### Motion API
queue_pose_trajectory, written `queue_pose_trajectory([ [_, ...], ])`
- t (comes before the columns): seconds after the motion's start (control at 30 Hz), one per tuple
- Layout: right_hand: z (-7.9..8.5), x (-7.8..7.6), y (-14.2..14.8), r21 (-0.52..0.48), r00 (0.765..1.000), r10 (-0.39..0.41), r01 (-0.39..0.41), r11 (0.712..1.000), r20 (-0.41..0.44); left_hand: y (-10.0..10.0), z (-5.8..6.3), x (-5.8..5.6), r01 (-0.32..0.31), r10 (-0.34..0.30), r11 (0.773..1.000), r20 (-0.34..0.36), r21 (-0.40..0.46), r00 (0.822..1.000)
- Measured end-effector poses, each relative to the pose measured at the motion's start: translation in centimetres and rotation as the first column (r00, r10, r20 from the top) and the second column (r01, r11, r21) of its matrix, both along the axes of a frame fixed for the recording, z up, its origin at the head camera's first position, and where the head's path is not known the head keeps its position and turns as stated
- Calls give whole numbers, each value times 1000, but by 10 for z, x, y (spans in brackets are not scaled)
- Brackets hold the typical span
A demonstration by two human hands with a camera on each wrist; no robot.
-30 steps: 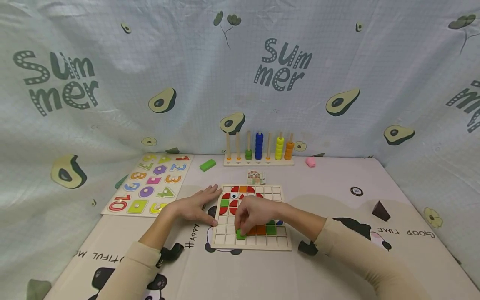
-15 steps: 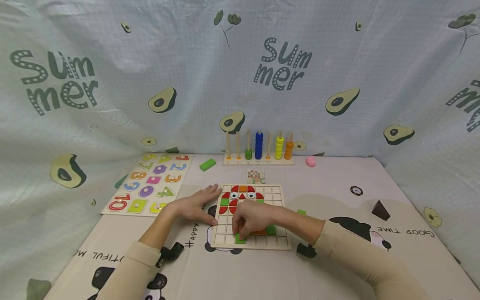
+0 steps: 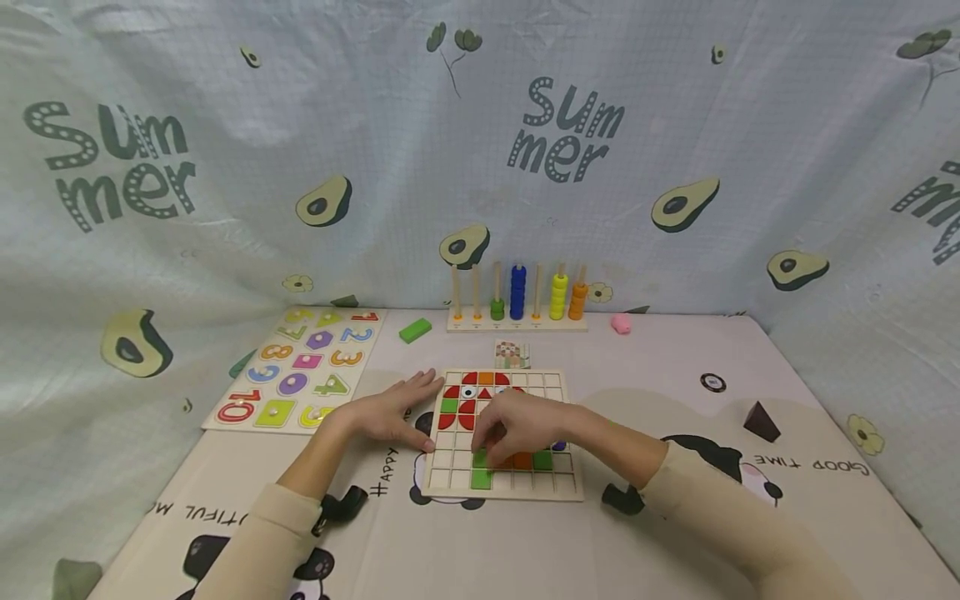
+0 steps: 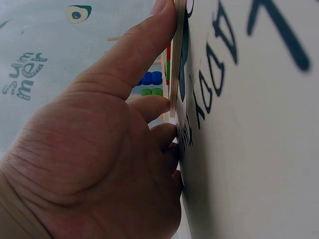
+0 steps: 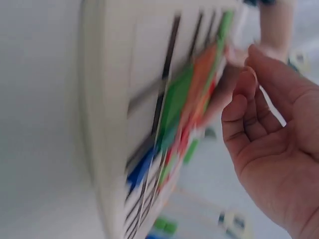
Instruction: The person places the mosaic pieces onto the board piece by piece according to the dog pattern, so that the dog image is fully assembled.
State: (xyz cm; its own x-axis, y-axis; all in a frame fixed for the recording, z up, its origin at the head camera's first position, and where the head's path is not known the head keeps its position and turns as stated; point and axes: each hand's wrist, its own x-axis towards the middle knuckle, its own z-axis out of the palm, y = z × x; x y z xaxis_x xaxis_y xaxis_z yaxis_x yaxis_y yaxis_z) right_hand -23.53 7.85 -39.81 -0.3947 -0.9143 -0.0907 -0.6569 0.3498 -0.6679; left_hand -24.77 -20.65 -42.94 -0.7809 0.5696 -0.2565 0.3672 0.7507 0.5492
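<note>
My left hand lies beside the left edge of a square wooden grid board, fingers spread. In the left wrist view its thumb is against the board's edge. Over the board's middle hovers my right hand, fingers bent, with no piece visible between them. Just under its fingertips is a green square tile in the bottom row, with another green tile above it. Red, orange and eye-patterned pieces fill the upper left cells. The hand hides the centre cells. In the right wrist view, the board is blurred.
A small picture card lies behind the board, and a bead-peg counter stands behind that. A number puzzle is at the left, near a green block. To the right lie a pink toy, a round chip and a dark wedge.
My right hand pressed the green tile down into a bottom-row cell, then let it go and rose slightly up and right. My left hand stays where it was.
</note>
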Motion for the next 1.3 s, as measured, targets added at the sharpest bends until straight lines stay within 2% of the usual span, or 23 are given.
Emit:
queue_pose_trajectory([
  [0.17,7,-18,44,-104,995,-73,80,991,68,1,0,0,-4,4,1000,2,-5,1000],
  [0.3,8,-31,84,-142,980,-157,173,975,119,0,0,1,-4,4,1000,0,-12,1000],
  [0.5,6,-43,137,-69,941,-309,321,945,140,0,1,1,5,-5,1000,-6,-2,1000],
  [0.63,-3,-47,161,22,921,-357,359,933,157,0,0,1,10,-10,1000,-13,-3,1000],
  [0.8,-14,-50,174,77,918,-342,334,940,198,1,-1,1,1,-1,1000,-11,-17,1000],
  [1.03,-21,-51,172,72,947,-292,285,956,131,2,-1,1,-11,11,1000,-9,-12,1000],
  [1.3,-23,-50,167,90,939,-320,311,946,123,3,0,1,-8,8,1000,-6,-6,1000],
])
